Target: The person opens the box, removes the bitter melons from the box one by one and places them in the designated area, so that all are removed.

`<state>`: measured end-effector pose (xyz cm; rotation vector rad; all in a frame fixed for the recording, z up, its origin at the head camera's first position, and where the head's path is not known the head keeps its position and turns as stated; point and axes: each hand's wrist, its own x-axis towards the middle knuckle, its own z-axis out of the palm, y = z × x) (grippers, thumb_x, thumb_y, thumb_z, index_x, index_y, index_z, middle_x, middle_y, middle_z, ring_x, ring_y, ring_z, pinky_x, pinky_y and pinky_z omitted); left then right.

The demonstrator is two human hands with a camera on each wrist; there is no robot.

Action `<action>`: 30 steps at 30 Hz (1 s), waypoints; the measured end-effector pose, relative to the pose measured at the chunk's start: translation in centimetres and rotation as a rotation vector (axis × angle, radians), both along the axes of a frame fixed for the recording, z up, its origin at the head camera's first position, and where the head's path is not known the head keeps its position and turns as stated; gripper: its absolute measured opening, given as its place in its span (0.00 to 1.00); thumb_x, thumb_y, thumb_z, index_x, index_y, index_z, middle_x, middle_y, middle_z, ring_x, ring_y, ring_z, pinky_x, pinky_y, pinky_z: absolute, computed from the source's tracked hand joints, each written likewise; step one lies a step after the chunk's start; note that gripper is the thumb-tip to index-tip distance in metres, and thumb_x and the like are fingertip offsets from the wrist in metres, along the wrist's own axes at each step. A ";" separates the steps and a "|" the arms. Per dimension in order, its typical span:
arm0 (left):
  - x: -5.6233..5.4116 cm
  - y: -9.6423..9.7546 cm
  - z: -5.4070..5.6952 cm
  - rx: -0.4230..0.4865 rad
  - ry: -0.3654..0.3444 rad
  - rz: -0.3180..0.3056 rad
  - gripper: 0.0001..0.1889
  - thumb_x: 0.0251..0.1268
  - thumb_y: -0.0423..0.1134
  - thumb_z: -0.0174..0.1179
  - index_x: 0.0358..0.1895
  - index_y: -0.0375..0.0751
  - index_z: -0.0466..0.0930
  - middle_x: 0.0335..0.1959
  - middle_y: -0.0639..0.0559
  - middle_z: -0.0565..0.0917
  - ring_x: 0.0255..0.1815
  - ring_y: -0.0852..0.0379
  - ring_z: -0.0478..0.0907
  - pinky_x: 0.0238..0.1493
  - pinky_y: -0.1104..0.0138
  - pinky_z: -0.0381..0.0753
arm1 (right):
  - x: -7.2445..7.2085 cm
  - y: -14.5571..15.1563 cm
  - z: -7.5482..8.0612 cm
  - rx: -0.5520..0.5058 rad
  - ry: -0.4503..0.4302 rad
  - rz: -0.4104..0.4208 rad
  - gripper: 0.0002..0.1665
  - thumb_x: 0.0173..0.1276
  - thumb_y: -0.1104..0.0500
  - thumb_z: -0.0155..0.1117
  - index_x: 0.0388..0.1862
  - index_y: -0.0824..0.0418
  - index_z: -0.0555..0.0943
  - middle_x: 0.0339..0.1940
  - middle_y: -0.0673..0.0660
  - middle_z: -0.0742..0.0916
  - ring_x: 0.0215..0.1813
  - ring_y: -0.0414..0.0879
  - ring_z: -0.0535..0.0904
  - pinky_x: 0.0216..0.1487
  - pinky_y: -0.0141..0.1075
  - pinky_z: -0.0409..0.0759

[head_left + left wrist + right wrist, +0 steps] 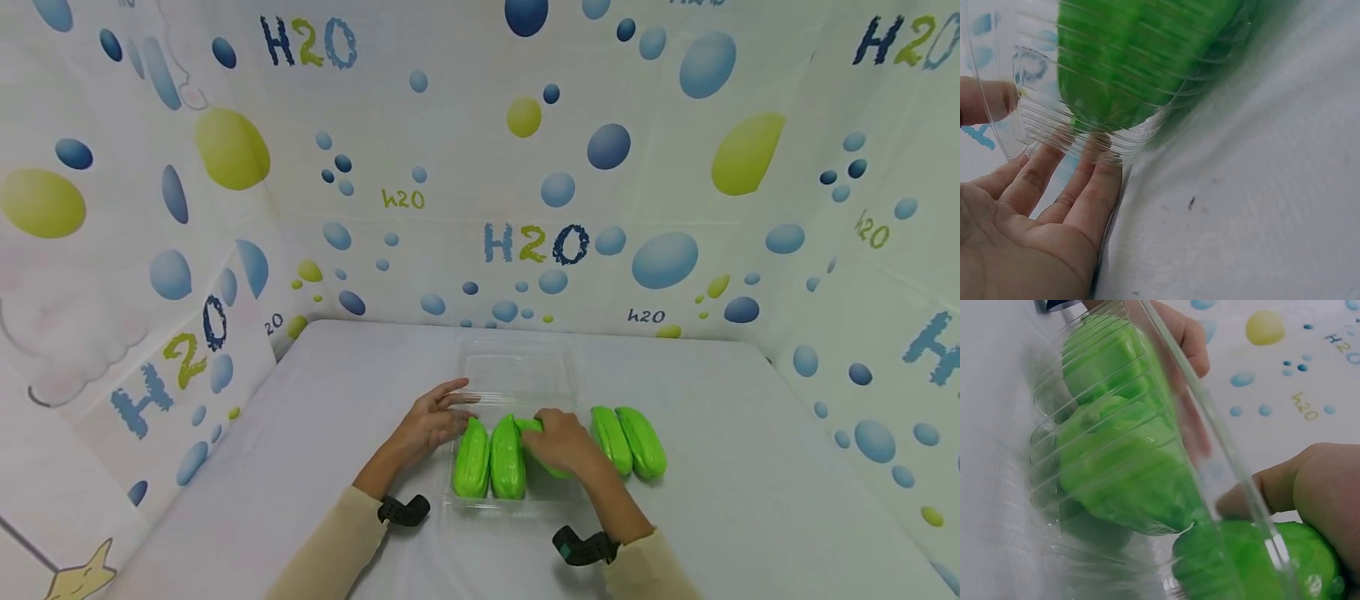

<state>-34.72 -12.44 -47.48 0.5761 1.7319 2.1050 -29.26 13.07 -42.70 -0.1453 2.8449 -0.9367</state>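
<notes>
A clear plastic clamshell container [513, 507] sits on the table, its lid folded back. Two long green vegetables [508, 467], glossy with pointed tips, lie side by side in its left part. My right hand [562, 440] grips a third green vegetable [1260, 562] from above, over the container's right part; the fingers hide much of it. At the container's back left corner, my left hand [431, 425] holds the rim. In the left wrist view its fingers [1088, 190] lie against the ribbed outer wall, with the thumb up by the rim.
Two more green vegetables [628, 442] lie on the table just right of the container. The open lid [517, 371] spreads behind it. White table cloth [742, 467] surrounds everything, and printed curtains [465, 150] with drops stand at the back and sides.
</notes>
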 end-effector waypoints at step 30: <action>0.0 0.1 0.1 -0.002 -0.016 0.001 0.35 0.73 0.23 0.45 0.81 0.33 0.46 0.75 0.28 0.61 0.70 0.33 0.68 0.58 0.68 0.81 | 0.5 0.3 1.6 -0.332 0.400 0.004 0.26 0.65 0.58 0.62 0.62 0.61 0.83 0.26 0.50 0.82 0.24 0.43 0.73 0.24 0.36 0.74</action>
